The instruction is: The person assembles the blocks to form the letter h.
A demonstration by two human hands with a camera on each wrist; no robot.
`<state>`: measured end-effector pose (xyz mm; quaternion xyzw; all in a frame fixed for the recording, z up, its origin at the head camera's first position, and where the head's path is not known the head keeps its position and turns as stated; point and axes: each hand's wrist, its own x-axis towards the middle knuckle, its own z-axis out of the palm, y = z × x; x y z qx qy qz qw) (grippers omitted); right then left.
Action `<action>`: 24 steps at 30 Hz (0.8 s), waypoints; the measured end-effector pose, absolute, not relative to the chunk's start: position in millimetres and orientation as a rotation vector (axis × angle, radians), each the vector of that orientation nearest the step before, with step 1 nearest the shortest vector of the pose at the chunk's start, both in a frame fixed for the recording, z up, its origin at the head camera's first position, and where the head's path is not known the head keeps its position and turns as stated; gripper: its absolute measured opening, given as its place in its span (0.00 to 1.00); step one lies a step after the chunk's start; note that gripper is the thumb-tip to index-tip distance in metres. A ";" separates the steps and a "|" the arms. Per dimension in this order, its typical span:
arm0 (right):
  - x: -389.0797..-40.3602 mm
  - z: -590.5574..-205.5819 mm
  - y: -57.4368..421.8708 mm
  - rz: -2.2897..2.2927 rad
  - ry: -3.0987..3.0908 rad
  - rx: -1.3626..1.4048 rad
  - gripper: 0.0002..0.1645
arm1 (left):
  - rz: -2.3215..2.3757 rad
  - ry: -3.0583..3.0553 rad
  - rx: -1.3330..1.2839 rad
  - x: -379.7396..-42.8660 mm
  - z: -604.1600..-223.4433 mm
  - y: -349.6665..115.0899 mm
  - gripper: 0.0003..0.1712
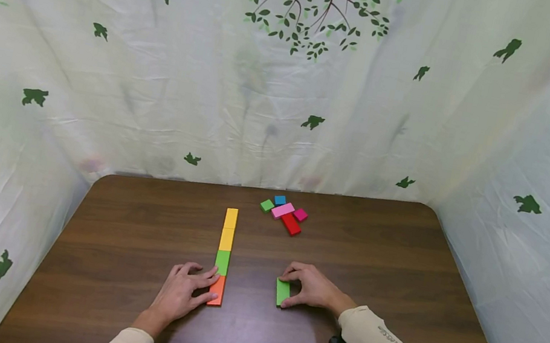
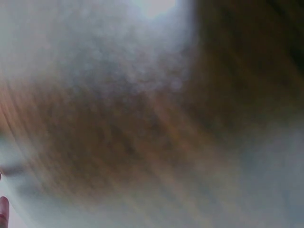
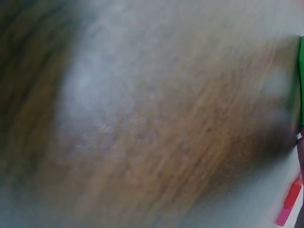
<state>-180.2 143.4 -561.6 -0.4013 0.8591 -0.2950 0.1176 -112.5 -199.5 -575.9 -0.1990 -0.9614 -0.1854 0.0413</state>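
Observation:
A straight row of blocks runs away from me along the tabletop, end to end: an orange block (image 1: 217, 291) nearest, then a lime green block (image 1: 222, 262), a yellow block (image 1: 227, 240) and another yellow block (image 1: 230, 217). My left hand (image 1: 179, 294) rests at the row's near end, thumb and fingertips touching the orange block. To the right, apart from the row, my right hand (image 1: 312, 287) pinches a green block (image 1: 281, 293) between thumb and fingers at its two ends. The left wrist view is mostly blurred tabletop, with a fingertip at its lower left edge.
Near the far edge of the brown table (image 1: 150, 223) lies a cluster: a blue block (image 1: 280, 200), a small green block (image 1: 267, 206), a pink block (image 1: 283, 210), a magenta block (image 1: 301, 215) and a red block (image 1: 291, 225). A white leaf-printed curtain (image 1: 260, 132) surrounds the table.

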 end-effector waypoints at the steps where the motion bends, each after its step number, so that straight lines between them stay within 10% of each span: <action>1: -180.3 -561.6 143.4 -0.860 2.514 -1.177 0.32 | -0.561 -2.942 -0.610 -112.7 -576.4 -199.6 0.28; 24: -183.5 -563.6 144.7 -0.905 2.495 -1.184 0.33 | -0.539 -2.965 -0.601 -112.9 -578.6 -200.1 0.29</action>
